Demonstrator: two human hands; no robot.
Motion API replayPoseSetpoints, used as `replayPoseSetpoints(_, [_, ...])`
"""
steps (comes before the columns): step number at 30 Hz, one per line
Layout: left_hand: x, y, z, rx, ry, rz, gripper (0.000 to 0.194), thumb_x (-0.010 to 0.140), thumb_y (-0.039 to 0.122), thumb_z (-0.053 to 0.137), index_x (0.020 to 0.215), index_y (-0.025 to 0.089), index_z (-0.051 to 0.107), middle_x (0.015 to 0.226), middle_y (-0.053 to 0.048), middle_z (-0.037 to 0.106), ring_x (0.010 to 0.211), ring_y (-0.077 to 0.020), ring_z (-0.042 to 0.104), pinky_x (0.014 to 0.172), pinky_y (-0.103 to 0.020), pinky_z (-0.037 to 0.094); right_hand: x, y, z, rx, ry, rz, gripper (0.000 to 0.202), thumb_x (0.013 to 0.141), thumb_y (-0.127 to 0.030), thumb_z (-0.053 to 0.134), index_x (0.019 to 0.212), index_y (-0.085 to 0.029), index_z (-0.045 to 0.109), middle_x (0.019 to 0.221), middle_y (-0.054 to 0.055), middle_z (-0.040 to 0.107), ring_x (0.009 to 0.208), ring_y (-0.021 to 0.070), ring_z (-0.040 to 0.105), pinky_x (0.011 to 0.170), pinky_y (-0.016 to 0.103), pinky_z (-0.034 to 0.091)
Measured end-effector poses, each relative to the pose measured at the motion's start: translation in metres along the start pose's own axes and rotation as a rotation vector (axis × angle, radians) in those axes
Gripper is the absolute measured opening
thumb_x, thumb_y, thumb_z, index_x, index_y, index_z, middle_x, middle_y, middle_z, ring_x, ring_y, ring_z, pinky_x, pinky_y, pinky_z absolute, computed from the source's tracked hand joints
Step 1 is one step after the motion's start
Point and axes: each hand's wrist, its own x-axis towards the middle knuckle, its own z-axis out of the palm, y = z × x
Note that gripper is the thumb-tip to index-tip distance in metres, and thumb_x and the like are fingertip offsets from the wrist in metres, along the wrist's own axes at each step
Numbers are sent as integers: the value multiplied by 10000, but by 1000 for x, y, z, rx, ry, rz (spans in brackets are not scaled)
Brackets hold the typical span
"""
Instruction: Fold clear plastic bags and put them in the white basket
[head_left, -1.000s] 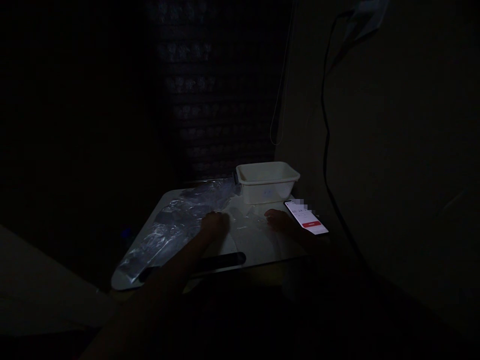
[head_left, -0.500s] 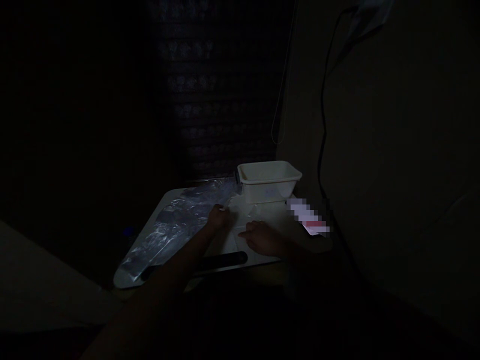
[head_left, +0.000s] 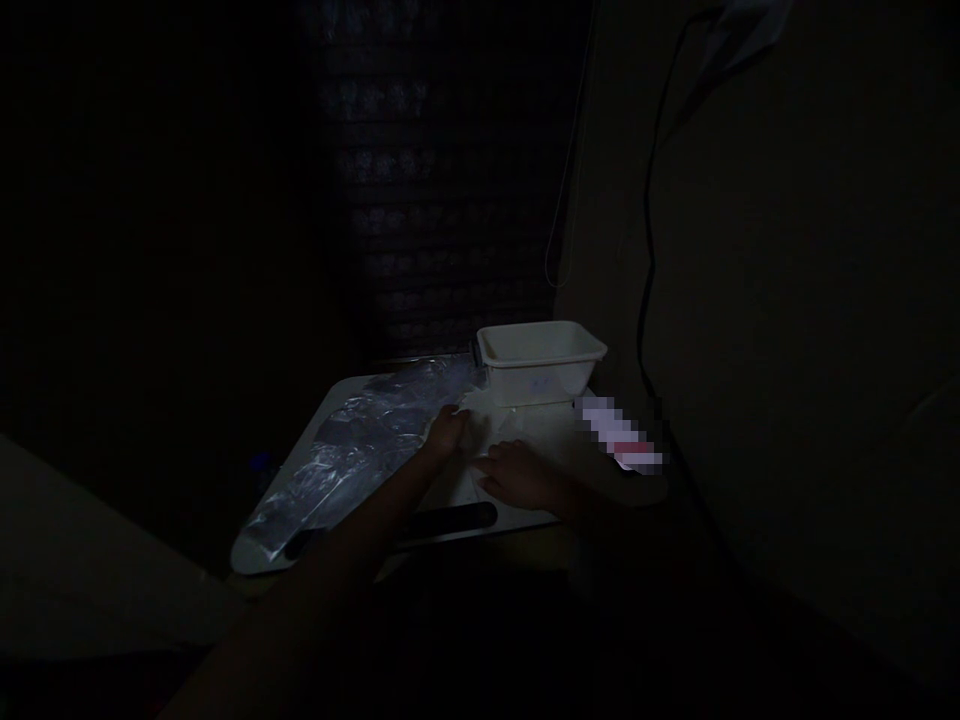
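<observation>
The light is very dim. My left hand (head_left: 448, 432) is closed above the white tabletop (head_left: 450, 490), at the right edge of a spread of shiny clear plastic (head_left: 375, 425). What its fingers hold, if anything, is too dark to make out. Just right of it, my right hand (head_left: 521, 475) rests low over the table, index finger stretched toward the left hand and the thumb side apart from it. Faint lines like thin clear film show near its fingertips.
Behind my hands stands a cream plastic tub (head_left: 540, 385). A lit phone (head_left: 622, 440), its screen blurred, lies on the right. A dark slot (head_left: 454, 517) runs along the table's front edge. A black cable (head_left: 646, 250) hangs down the right wall.
My left hand has moved slightly right, closer to my right hand. The right hand stays nearly in place, its fingers slightly shifted. The whole view has drifted a little.
</observation>
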Motion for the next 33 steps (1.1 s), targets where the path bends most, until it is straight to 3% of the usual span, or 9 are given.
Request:
replayPoseSetpoints(7, [-8,7,-2,15,-45,65,414,730,307,354,1130,203,318,1120,-73,447,926,-182,481,562,-243,442,1,5,-7,16,30,23,311,754,-264,349,1029,-206,483,908,75,552,848,194,486,706,316,334])
replayPoseSetpoints(13, [-10,5,5,173,-28,231,372,757,319,310,1108,207,354,1182,-67,402,1014,-194,423,650,-284,441,-7,43,-7,60,82,244,316,723,-161,322,963,-168,527,951,71,560,879,170,491,748,290,336])
replayPoseSetpoints(18, [-21,11,14,-1,-148,193,333,772,332,280,1075,223,365,1211,-53,359,1021,-184,422,610,-265,457,-20,74,4,71,107,371,328,725,-165,309,975,-160,520,987,61,553,913,159,479,774,273,335])
replayPoseSetpoints(23, [-16,7,13,-136,-234,136,331,787,333,208,1047,187,353,1138,-89,423,831,-143,541,576,-262,466,-25,84,12,85,141,411,331,725,-149,303,965,-150,530,987,59,557,929,150,472,794,266,336])
replayPoseSetpoints(25, [-8,0,9,-20,-207,205,362,790,330,171,1005,147,397,1025,-108,502,774,-143,556,602,-278,460,-26,85,12,87,141,401,332,724,-141,305,964,-147,534,978,58,562,930,148,472,795,263,338])
replayPoseSetpoints(27, [-1,-7,1,263,-169,386,332,780,286,211,888,133,484,921,-98,551,800,-152,545,677,-283,435,-25,83,10,86,141,374,331,723,-135,308,962,-143,537,979,61,562,929,147,473,796,262,339])
replayPoseSetpoints(30, [3,-16,-10,803,-289,665,186,692,228,400,782,158,547,882,-72,576,867,-181,513,771,-295,379,-25,78,6,98,141,357,329,725,-128,306,946,-150,548,980,59,562,921,147,478,797,265,340])
replayPoseSetpoints(33, [0,-20,-18,1086,-406,782,294,651,181,442,933,168,525,1012,-79,540,944,-194,475,799,-299,360,-26,73,3,86,132,344,329,720,-120,310,931,-157,560,967,60,566,895,153,490,780,273,350])
